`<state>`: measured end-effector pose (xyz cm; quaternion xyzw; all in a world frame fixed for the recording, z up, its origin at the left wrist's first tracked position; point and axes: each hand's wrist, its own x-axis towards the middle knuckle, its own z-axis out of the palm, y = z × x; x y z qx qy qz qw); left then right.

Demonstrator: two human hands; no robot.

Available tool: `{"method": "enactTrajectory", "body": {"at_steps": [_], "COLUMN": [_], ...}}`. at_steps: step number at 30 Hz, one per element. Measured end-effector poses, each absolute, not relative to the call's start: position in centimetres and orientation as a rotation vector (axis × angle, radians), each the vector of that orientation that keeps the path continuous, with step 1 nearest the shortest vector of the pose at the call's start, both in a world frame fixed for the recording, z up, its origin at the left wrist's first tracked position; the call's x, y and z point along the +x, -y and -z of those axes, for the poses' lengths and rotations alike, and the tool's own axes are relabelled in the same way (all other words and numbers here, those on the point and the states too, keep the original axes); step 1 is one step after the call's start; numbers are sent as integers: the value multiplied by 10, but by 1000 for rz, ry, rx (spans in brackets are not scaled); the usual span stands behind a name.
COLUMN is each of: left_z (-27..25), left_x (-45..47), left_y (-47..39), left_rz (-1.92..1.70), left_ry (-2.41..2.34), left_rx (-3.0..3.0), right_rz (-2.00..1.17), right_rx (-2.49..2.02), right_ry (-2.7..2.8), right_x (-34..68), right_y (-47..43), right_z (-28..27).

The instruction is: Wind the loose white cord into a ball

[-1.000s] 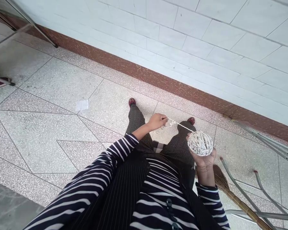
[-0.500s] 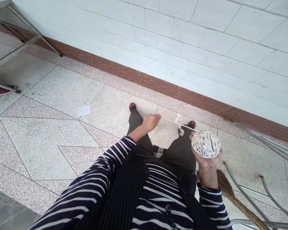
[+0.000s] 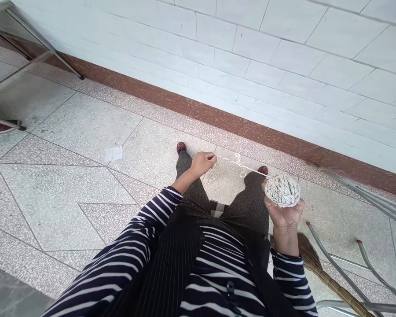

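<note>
My right hand (image 3: 284, 216) grips a ball of white cord (image 3: 283, 190), thumb and fingers cupped around it from below and the left side. From the ball a white strand (image 3: 239, 164) stretches across to my left hand (image 3: 203, 164), which pinches its other end between closed fingertips. Partway along, a loose curl (image 3: 238, 157) sticks out from the strand, with another small loop beneath it. Behind my left fingers, thin pale loops of cord (image 3: 211, 174) show against the floor between my legs.
A tiled wall (image 3: 251, 57) with a brown base strip runs across ahead. At right lie a straw broom (image 3: 330, 281) and metal tube legs (image 3: 326, 251). A metal-framed stand (image 3: 53, 50) is at upper left, another person's shoe (image 3: 0, 127) below it. White paper (image 3: 114, 153) lies on the floor.
My left hand has shifted slightly left and up, the strand staying stretched. My right hand has raised the ball a little. The loose curl on the strand has changed shape and moved left.
</note>
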<state>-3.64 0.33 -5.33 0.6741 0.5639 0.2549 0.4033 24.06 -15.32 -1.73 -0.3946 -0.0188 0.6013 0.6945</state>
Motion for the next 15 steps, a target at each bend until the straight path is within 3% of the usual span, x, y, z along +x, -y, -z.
{"method": "enactTrajectory", "body": {"at_steps": [15], "left_z": [107], "left_x": [-105], "left_y": [-47], "left_rz": [-802], "left_ry": [-1722], "left_rx": [1267], "right_rz": [-1057], "right_rx": [-732], "right_ry": [329], "right_x": [297], "right_y": [151], "right_z": [-31]}}
